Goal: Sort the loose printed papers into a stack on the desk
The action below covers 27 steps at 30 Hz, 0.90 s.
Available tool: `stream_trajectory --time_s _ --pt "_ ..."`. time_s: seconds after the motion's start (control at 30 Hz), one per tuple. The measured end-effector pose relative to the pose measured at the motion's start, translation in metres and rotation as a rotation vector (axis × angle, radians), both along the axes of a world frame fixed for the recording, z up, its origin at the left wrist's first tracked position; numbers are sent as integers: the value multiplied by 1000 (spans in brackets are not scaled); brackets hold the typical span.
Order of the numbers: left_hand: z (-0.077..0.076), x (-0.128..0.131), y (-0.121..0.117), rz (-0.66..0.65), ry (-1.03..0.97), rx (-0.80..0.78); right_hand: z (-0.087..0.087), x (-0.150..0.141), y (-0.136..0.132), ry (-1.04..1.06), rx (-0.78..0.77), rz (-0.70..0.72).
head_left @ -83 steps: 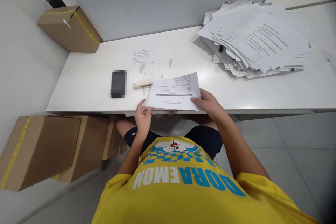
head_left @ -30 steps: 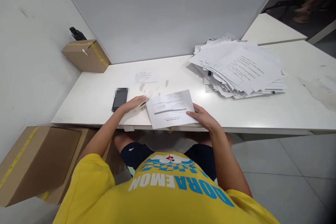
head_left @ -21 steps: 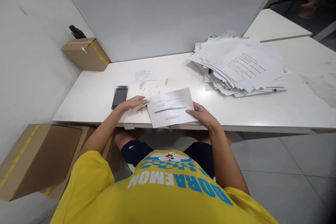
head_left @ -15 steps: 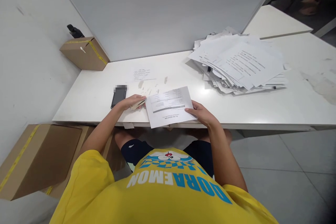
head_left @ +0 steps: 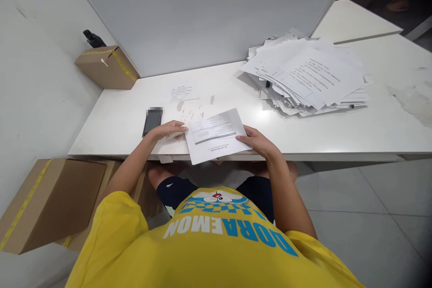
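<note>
Okay, left hand (head_left: 170, 128)'s got the stapler (head_left: 174, 135) at the paper (head_left: 216, 137)'s 9 o'clock, right hand (head_left: 258, 140)'s pinching its 3 o'clock edge, pile (head_left: 303, 74)'s off at 2.

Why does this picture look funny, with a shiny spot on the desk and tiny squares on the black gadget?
In the head view, light glares off the white desk just below the paper pile; a soft shadow lies by the pile's left edge; blocky squares hide the black gadget's top; small print on the held paper is fuzzy.
</note>
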<state>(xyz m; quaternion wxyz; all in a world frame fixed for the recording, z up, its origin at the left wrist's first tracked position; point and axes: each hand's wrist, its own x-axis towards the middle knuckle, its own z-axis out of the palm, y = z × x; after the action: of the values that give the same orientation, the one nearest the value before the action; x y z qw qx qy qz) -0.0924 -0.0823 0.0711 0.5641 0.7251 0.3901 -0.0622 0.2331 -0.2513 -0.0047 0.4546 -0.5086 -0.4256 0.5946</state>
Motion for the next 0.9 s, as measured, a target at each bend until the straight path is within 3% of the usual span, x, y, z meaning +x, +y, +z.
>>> stream_trajectory --time_s 0.23,0.7,0.9 --pt "1 2 3 56 2 -124 1 -2 -3 -35 -10 -7" --pt "-4 1 3 -37 -25 -27 -7 -3 -3 -114 36 -19" --pt "-12 1 10 11 10 -71 -5 -4 -2 -88 38 -35"
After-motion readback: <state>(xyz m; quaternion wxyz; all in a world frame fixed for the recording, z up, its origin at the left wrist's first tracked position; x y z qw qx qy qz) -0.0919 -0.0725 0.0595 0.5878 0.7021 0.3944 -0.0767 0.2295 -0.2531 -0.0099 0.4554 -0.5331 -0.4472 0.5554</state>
